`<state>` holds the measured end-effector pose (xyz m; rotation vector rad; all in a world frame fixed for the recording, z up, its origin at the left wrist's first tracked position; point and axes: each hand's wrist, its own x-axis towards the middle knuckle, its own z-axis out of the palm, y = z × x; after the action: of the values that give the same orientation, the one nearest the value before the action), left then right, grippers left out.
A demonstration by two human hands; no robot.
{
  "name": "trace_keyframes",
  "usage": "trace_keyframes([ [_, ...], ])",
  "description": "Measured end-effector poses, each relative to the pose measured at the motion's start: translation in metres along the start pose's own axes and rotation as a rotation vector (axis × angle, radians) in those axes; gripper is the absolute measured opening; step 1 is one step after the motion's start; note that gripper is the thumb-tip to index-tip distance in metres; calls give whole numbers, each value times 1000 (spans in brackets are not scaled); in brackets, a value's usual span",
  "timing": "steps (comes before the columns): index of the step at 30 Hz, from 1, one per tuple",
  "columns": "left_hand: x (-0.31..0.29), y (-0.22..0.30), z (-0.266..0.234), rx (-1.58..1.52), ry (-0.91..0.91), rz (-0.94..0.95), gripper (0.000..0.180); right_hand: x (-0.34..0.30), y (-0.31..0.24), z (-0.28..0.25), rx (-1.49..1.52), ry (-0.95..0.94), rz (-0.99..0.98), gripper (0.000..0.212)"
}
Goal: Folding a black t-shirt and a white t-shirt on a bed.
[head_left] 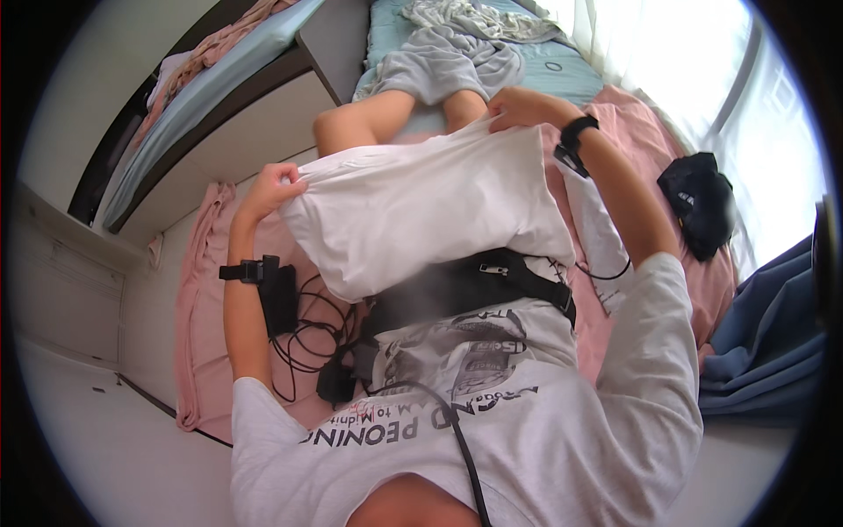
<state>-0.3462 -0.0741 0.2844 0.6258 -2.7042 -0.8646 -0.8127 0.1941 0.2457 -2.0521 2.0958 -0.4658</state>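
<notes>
A plain white cloth (430, 198), wrinkled along its upper edge, is stretched between my two hands above my lap. My left hand (274, 189) pinches its left upper corner, with thumb and fingers closed on the fabric. Farther off and to the right, my right hand (522, 110) grips the right upper corner. The lower edge hangs over a black waist bag (465, 285) with a zip at my waist. Bare legs (364, 123) show beyond the cloth, which hides the part nearer to me. I cannot tell what kind of garment or cover the cloth is.
Pink bedding (206, 307) lies beneath me. Black cables (307, 338) coil by my left forearm. A grey cloth (448, 61) rests on the teal sheet (571, 75) ahead. To the right are a black cap-like item (698, 202), a blue cloth (764, 334) and sheer curtains (685, 61).
</notes>
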Motion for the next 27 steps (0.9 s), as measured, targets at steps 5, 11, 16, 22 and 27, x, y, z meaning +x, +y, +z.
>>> trace_keyframes([
  [5,-33,39,-19,116,201,91,28,-51,-41,-70,-97,188,-87,30],
  [11,-67,78,-19,174,392,246,28,-147,-109,-110,-126,420,-94,19],
  [16,-121,105,-31,501,591,486,26,-204,-169,-112,-132,517,-51,22],
  [22,-188,157,-95,534,599,491,18,-273,-215,-160,-347,699,-85,28],
  [27,-203,169,-107,252,619,759,22,-303,-212,-216,-325,675,-246,30],
])
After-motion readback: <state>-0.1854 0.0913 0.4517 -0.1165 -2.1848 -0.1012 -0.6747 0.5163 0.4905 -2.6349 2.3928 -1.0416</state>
